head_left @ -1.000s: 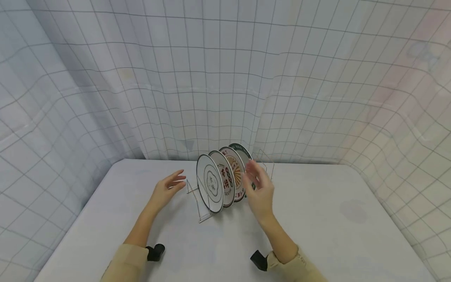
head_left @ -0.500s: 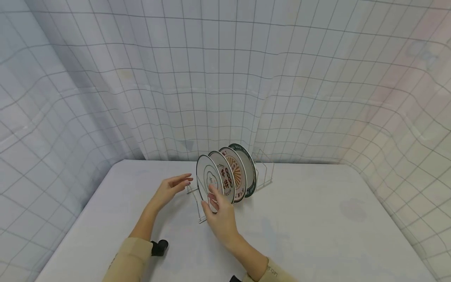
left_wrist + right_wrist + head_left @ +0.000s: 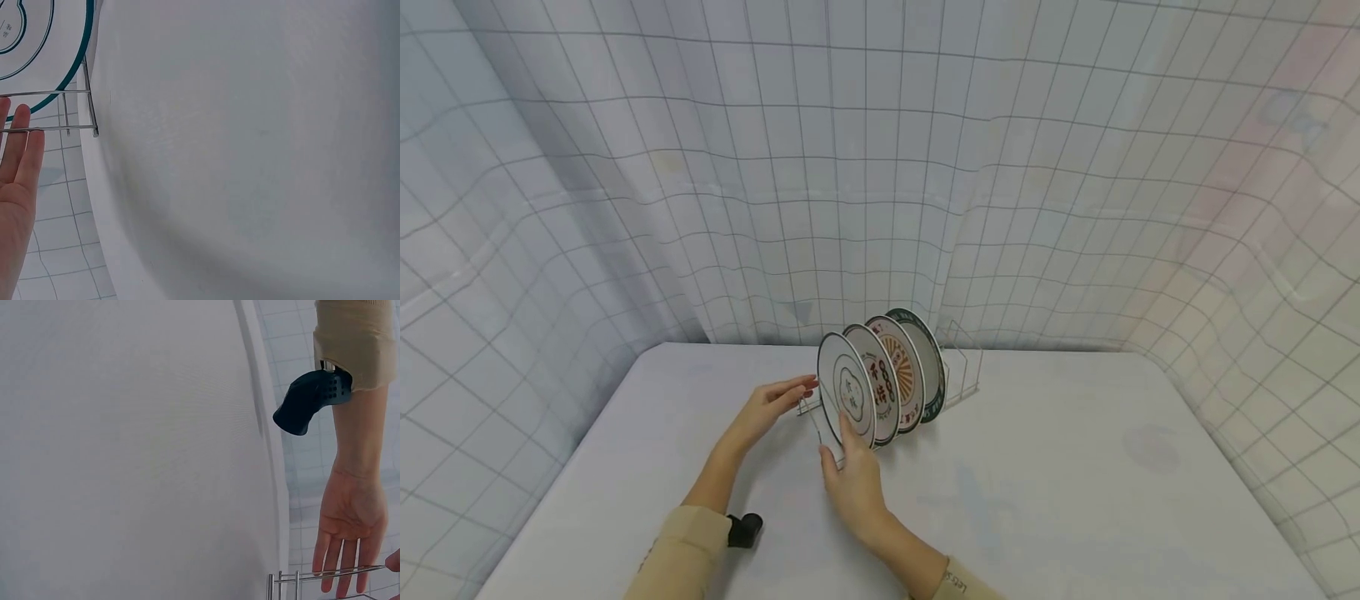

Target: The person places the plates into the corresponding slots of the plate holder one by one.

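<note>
A wire plate rack (image 3: 958, 385) holds several plates on edge. Nearest is a white plate (image 3: 855, 385) with dark rings; behind it are a plate with red lettering (image 3: 885, 404), one with an orange fan pattern (image 3: 913, 379) and a green-rimmed one (image 3: 932, 371). My left hand (image 3: 767, 410) is at the rack's far left corner, its fingers straight against the end wires in the left wrist view. My right hand (image 3: 856, 487) is at the near left corner, thumb and forefinger apart, forefinger before the white plate. Its remaining fingers are hidden.
The rack stands on a white table (image 3: 1060, 475) near its back edge. A grid-patterned curtain (image 3: 880, 167) hangs behind and at both sides. A black camera mount (image 3: 745, 530) sits at the left sleeve.
My right hand has come from the right side of the rack, across the plates, to its near left corner. My left hand has moved slightly right, up to the rack. The plates stay in place.
</note>
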The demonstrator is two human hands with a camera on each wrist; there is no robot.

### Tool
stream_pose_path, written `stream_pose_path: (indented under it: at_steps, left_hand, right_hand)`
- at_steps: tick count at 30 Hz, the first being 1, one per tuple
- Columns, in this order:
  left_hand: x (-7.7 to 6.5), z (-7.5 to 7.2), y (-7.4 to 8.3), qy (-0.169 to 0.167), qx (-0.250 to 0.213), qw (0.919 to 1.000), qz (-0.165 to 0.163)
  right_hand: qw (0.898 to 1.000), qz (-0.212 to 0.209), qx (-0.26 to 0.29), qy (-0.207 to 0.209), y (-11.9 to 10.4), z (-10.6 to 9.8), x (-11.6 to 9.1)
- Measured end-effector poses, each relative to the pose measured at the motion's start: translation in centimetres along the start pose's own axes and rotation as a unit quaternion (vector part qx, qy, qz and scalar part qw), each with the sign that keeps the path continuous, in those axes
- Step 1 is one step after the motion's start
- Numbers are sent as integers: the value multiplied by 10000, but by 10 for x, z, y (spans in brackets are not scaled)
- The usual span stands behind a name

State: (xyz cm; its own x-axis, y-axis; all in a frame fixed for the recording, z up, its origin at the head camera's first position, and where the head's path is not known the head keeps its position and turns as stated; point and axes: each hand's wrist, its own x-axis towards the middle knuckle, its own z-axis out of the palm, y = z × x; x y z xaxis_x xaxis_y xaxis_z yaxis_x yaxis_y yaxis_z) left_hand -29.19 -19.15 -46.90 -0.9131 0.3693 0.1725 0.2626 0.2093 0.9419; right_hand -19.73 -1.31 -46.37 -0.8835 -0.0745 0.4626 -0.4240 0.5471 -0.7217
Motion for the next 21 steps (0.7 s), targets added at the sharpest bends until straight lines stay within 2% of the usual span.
stream_pose_path:
  at_steps: [4,8,15,18,21]
  left_hand:
    - [-4,3,-1,66,207,9997,58]
    - [-13,9,2,221,391,9990,83]
    - [-31,28,11,930,471,9946,-27]
    - [-39,39,18,1206,447,9917,-68]
    - [-44,49,23,1404,376,9894,-73]
  right_hand:
    - [9997,-161,-61,195,2,0,-2]
    - [9995,-146,149,238,6,-3,-4]
    - [9983,111,559,-93,11,-17,-12]
    - [9983,54,560,-165,15,-24,-14]
    - [9977,-193,590,-285,22,-32,-16]
